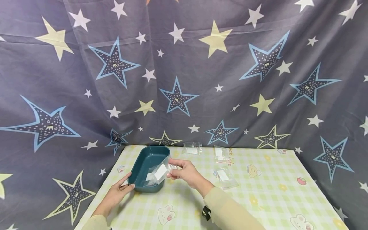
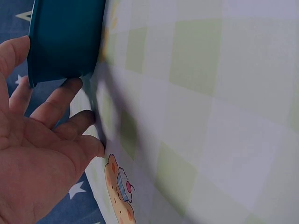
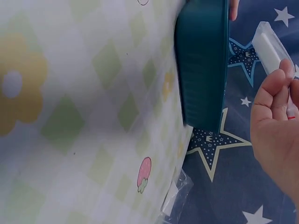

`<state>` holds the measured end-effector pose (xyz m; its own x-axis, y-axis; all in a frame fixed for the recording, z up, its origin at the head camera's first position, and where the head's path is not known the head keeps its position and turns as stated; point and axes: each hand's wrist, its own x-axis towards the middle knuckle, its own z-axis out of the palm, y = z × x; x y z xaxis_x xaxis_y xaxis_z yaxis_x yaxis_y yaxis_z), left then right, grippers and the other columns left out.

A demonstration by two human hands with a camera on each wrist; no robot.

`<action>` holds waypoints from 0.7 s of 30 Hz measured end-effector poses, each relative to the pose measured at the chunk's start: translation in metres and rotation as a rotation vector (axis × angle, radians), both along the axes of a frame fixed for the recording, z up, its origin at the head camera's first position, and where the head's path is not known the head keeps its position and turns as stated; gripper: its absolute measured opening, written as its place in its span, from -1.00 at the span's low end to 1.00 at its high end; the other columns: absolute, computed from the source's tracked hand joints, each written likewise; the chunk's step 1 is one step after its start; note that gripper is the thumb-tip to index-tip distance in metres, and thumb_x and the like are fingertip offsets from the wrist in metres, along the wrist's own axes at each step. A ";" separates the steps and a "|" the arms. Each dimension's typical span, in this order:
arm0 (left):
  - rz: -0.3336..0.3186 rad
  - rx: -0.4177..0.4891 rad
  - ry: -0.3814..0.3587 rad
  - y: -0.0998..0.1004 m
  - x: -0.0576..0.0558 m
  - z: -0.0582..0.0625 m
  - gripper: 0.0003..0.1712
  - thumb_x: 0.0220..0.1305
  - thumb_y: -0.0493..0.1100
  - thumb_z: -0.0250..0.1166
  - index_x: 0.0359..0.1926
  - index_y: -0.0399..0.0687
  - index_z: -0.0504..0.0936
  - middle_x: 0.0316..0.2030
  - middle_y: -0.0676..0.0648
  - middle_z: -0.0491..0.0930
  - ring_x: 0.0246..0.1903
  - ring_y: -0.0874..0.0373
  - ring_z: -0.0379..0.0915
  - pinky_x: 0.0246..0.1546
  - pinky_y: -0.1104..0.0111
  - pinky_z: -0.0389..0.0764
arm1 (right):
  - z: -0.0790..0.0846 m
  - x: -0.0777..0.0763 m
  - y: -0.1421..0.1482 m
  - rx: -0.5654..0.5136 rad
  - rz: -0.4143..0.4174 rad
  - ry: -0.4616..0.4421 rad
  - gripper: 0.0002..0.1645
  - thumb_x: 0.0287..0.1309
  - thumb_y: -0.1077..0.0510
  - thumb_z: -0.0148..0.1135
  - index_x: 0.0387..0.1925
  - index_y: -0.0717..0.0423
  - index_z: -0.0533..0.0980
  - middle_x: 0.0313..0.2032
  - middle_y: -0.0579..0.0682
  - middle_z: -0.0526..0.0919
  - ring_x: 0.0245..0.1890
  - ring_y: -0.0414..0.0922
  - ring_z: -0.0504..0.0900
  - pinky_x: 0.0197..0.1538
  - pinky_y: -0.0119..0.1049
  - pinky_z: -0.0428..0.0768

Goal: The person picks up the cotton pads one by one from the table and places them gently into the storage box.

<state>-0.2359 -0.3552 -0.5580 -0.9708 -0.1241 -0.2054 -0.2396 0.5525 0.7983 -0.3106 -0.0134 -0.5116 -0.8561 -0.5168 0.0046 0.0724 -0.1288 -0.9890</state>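
Beige sleeves (image 1: 230,207), clear packet (image 1: 161,171) between both hands (image 1: 116,192) (image 1: 187,172), above teal tub (image 1: 148,189)

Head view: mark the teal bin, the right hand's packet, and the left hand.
Teal bin (image 1: 148,189), head view: front outer wall.
Held packet (image 1: 160,172), head view: white insert.
Left hand (image 1: 116,192), head view: back of hand.

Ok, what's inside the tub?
A packet with a white insert seems to lie at the near end of the tub. The bag pinched by the right hand partly covers it; anything underneath can't be seen.
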 end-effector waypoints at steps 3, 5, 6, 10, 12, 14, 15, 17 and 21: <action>0.000 0.002 0.000 0.000 0.000 0.000 -0.07 0.51 0.25 0.31 0.72 0.26 0.13 0.46 -0.47 0.41 0.51 -0.37 0.35 0.46 -0.26 0.45 | -0.002 -0.001 -0.006 0.001 -0.001 -0.011 -0.34 0.36 0.44 0.30 0.46 0.27 0.48 0.42 0.29 0.56 -0.26 -0.19 0.86 -0.11 -0.34 0.83; 0.000 0.002 -0.003 0.000 0.000 0.000 -0.07 0.51 0.26 0.31 0.72 0.26 0.13 0.46 -0.45 0.43 0.51 -0.37 0.35 0.46 -0.26 0.46 | -0.003 -0.002 -0.009 0.005 -0.001 -0.019 -0.35 0.37 0.43 0.30 0.46 0.25 0.48 0.43 0.27 0.55 -0.26 -0.19 0.86 -0.10 -0.34 0.83; 0.000 0.002 -0.004 0.000 0.000 0.000 -0.07 0.50 0.26 0.31 0.72 0.27 0.13 0.45 -0.45 0.44 0.51 -0.37 0.35 0.46 -0.26 0.46 | -0.004 -0.002 -0.011 0.007 -0.002 -0.021 -0.35 0.37 0.43 0.29 0.46 0.25 0.48 0.43 0.27 0.56 -0.26 -0.18 0.86 -0.10 -0.33 0.83; 0.001 -0.002 -0.007 -0.001 -0.001 0.001 -0.07 0.50 0.28 0.30 0.72 0.28 0.12 0.46 -0.44 0.44 0.51 -0.37 0.34 0.46 -0.27 0.45 | -0.005 -0.002 -0.019 0.025 -0.010 -0.015 -0.35 0.38 0.44 0.28 0.47 0.23 0.48 0.45 0.25 0.54 -0.24 -0.15 0.86 -0.06 -0.29 0.83; 0.001 -0.003 -0.007 -0.002 -0.001 0.001 -0.07 0.50 0.29 0.30 0.72 0.29 0.13 0.47 -0.45 0.42 0.51 -0.37 0.34 0.46 -0.28 0.44 | -0.006 -0.001 -0.023 0.037 -0.015 -0.017 -0.34 0.36 0.45 0.28 0.47 0.20 0.49 0.47 0.25 0.52 -0.23 -0.14 0.87 -0.03 -0.27 0.84; 0.001 -0.002 -0.007 -0.001 -0.001 0.000 -0.06 0.49 0.30 0.31 0.72 0.30 0.13 0.47 -0.45 0.42 0.51 -0.37 0.34 0.46 -0.28 0.44 | -0.008 -0.001 -0.028 0.051 -0.019 -0.008 -0.32 0.34 0.47 0.28 0.47 0.20 0.49 0.48 0.26 0.49 -0.22 -0.12 0.88 -0.02 -0.25 0.84; 0.001 0.000 -0.006 -0.001 -0.001 0.000 -0.06 0.49 0.29 0.31 0.72 0.30 0.13 0.47 -0.44 0.43 0.51 -0.37 0.35 0.46 -0.27 0.44 | -0.009 -0.001 -0.030 0.055 -0.020 -0.007 -0.31 0.32 0.48 0.28 0.47 0.20 0.49 0.48 0.27 0.49 -0.22 -0.11 0.88 -0.04 -0.27 0.84; 0.002 0.003 -0.004 -0.001 -0.001 -0.001 -0.06 0.49 0.29 0.32 0.72 0.30 0.13 0.46 -0.44 0.43 0.51 -0.36 0.35 0.46 -0.26 0.45 | -0.011 0.000 -0.034 0.066 -0.021 -0.008 -0.30 0.31 0.49 0.28 0.46 0.21 0.49 0.48 0.27 0.49 -0.22 -0.11 0.88 -0.09 -0.34 0.83; 0.008 0.012 -0.005 -0.001 -0.001 -0.002 -0.05 0.48 0.28 0.33 0.72 0.30 0.13 0.44 -0.43 0.46 0.51 -0.35 0.36 0.46 -0.23 0.47 | -0.015 -0.001 -0.041 0.086 -0.028 0.005 -0.29 0.28 0.51 0.27 0.45 0.22 0.50 0.39 0.30 0.58 -0.22 -0.08 0.88 -0.21 -0.45 0.77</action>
<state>-0.2367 -0.3565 -0.5601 -0.9688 -0.1291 -0.2113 -0.2475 0.5408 0.8039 -0.3115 -0.0541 -0.5266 -0.8705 -0.4911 -0.0344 0.0648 -0.0451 -0.9969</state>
